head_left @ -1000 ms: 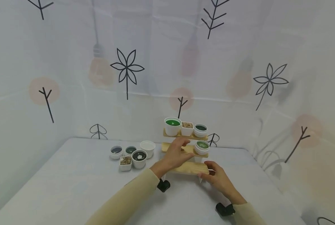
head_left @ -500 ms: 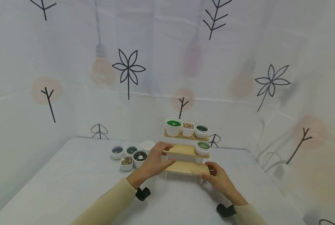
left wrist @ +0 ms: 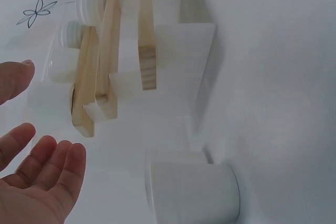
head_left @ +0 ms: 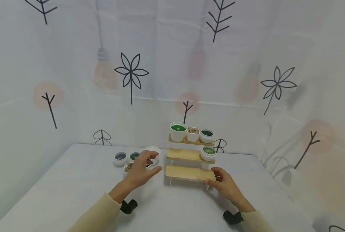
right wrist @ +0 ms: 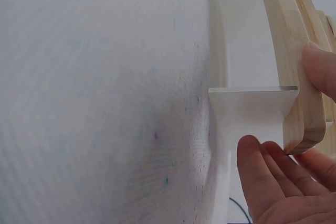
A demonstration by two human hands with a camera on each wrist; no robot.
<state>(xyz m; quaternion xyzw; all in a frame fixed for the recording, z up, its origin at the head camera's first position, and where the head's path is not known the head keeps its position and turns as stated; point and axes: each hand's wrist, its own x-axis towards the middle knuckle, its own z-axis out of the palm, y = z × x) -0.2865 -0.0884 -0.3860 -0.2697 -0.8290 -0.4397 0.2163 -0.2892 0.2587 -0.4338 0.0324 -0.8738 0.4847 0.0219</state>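
A three-step display stand has pale wooden boards on white supports. Its lowest board (head_left: 190, 173) is bare, and my right hand (head_left: 226, 185) holds that board's right end. In the right wrist view the thumb (right wrist: 320, 69) presses the wood while fingers reach around the end. My left hand (head_left: 139, 170) holds nothing; its thumb and fingers are spread apart over the group of small pots at left, hiding part of them. A white pot with a green top (head_left: 209, 153) sits at the right of the middle board (head_left: 185, 155).
On the top board (head_left: 187, 141) stand a bright green pot (head_left: 178, 131), a square pot of tan bits (head_left: 193, 133) and a dark-topped pot (head_left: 207, 136). The left group includes a grey-topped pot (head_left: 120, 158) and a white tub (head_left: 155, 151). A patterned cloth backdrop rises behind.
My left hand has moved left, away from the middle board to the group of pots. The right hand stays at the lowest board's end.
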